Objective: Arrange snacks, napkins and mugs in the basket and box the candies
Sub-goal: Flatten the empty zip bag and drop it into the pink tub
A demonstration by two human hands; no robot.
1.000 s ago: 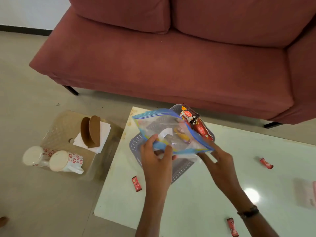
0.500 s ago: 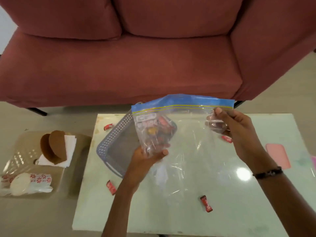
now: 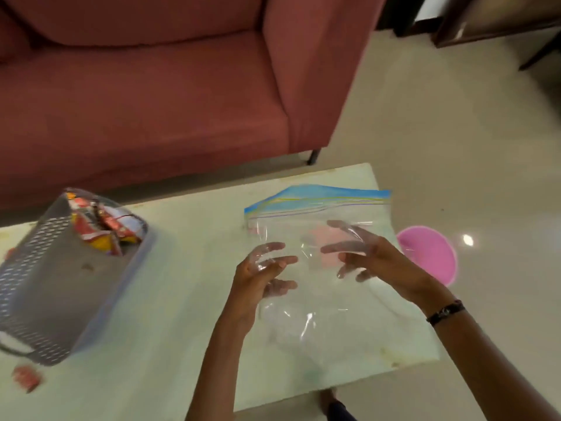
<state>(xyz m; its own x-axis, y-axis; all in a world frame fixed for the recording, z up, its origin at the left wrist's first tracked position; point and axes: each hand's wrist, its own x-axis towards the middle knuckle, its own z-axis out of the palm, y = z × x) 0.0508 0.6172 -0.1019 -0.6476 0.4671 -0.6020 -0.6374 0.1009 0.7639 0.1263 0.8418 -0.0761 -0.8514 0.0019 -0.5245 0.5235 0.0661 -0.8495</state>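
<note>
**Empty bag in both hands, snacks in the basket**

I've got the clear zip bag (image 3: 318, 268) spread between my hands at centre-right of the frame, above the table (image 3: 188, 299). My left hand (image 3: 258, 281) has its fingers loosely curled under the film; my right hand (image 3: 364, 256) is spread, fingers seen through the plastic. Whether either truly pinches it, I cannot tell. It looks feather-light, limp and slick, so I'd take it by the stiffer blue zip strip. The bag looks empty. The grey basket (image 3: 45, 287) at left holds red-and-yellow snack packets (image 3: 100, 229) at its far end. One red candy (image 3: 26, 376) lies at lower left.
</note>
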